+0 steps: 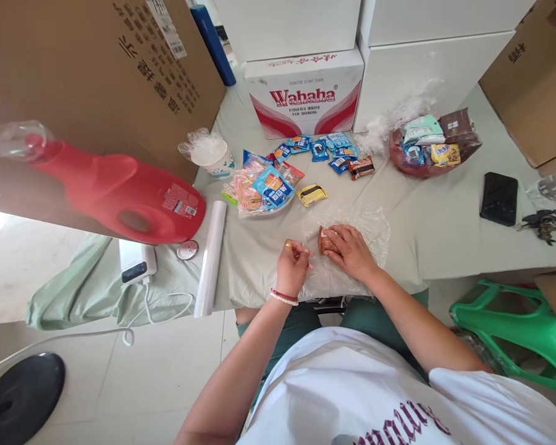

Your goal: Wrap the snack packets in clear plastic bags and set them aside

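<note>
White shirt (352,383) nearest; left hand (291,267) pinches plastic film (376,227), right hand (353,250) clasps brown snack (325,242); box (304,93) reads "Wahaha".

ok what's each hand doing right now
left hand: fingers pinched shut on the plastic film
right hand: fingers closed over the brown snack

I see a small brown snack packet (325,241) lying flat, well in front of the Wahaha box (304,93), on my side of it. Only its left end shows. Beneath it a clear, crinkled plastic sheet (370,228) lies spread flat on the bench (445,228).
</note>
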`<state>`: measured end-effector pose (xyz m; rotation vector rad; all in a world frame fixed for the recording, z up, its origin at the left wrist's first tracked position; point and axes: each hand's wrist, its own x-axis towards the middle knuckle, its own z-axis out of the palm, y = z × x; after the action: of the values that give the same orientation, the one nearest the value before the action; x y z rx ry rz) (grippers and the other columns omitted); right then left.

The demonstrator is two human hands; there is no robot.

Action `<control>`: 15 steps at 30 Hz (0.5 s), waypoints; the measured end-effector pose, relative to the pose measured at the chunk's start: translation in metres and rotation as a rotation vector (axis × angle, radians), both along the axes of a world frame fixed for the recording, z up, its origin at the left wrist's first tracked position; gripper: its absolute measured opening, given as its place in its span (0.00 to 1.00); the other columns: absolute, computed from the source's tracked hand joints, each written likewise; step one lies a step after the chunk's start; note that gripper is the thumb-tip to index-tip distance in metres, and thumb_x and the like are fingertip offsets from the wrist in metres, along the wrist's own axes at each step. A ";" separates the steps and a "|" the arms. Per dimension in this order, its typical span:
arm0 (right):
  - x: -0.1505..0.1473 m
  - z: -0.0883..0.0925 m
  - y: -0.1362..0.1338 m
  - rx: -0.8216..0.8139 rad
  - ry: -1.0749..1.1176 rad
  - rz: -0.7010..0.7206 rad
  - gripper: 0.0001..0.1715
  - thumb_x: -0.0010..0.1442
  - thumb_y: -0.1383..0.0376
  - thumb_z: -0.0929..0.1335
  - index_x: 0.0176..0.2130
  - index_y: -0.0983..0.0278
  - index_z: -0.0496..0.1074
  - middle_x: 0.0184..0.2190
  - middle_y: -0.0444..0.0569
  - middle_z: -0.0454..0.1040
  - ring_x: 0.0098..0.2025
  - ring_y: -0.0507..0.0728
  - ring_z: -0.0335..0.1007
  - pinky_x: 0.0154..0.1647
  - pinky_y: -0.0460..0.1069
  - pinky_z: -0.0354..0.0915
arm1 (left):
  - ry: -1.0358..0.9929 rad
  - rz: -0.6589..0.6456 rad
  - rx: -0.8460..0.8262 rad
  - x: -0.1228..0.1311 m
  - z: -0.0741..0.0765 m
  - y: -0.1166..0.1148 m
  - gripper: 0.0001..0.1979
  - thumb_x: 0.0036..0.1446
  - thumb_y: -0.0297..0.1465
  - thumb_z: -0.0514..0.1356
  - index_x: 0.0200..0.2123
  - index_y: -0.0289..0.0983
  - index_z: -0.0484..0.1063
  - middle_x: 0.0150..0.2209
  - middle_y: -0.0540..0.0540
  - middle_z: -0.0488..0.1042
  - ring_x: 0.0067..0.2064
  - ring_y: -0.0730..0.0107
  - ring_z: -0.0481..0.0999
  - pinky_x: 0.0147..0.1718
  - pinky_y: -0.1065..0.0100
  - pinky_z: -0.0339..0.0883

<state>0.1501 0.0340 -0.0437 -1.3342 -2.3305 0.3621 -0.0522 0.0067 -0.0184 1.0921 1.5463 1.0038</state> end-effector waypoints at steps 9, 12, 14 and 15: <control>0.000 -0.003 0.001 0.003 0.002 -0.012 0.31 0.70 0.56 0.68 0.69 0.59 0.66 0.63 0.56 0.69 0.64 0.68 0.59 0.67 0.65 0.58 | 0.140 0.149 -0.092 -0.038 -0.002 -0.002 0.09 0.51 0.35 0.65 0.32 0.39 0.69 0.26 0.54 0.73 0.21 0.76 0.68 0.23 0.71 0.60; 0.000 -0.003 0.001 -0.007 -0.003 -0.009 0.31 0.70 0.56 0.67 0.69 0.59 0.66 0.64 0.56 0.69 0.64 0.68 0.59 0.67 0.65 0.58 | 0.338 0.159 -0.072 -0.040 -0.001 -0.010 0.07 0.59 0.37 0.60 0.34 0.39 0.71 0.27 0.52 0.75 0.22 0.73 0.70 0.27 0.68 0.62; 0.001 -0.003 0.001 -0.011 -0.006 -0.004 0.32 0.70 0.56 0.67 0.69 0.59 0.65 0.64 0.57 0.69 0.65 0.68 0.59 0.67 0.65 0.58 | 0.446 0.139 -0.024 -0.036 0.001 -0.013 0.12 0.61 0.41 0.59 0.38 0.39 0.73 0.30 0.49 0.78 0.25 0.71 0.73 0.30 0.67 0.64; 0.001 -0.002 0.001 -0.010 -0.005 -0.001 0.32 0.70 0.56 0.67 0.69 0.59 0.65 0.64 0.57 0.69 0.65 0.68 0.59 0.67 0.65 0.58 | 0.495 0.117 -0.002 -0.035 0.002 -0.014 0.14 0.61 0.44 0.61 0.40 0.39 0.73 0.32 0.48 0.79 0.27 0.69 0.74 0.31 0.66 0.65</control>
<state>0.1509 0.0350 -0.0461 -1.3422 -2.3347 0.3714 -0.0870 -0.0069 -0.0165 1.3281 2.0233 0.8446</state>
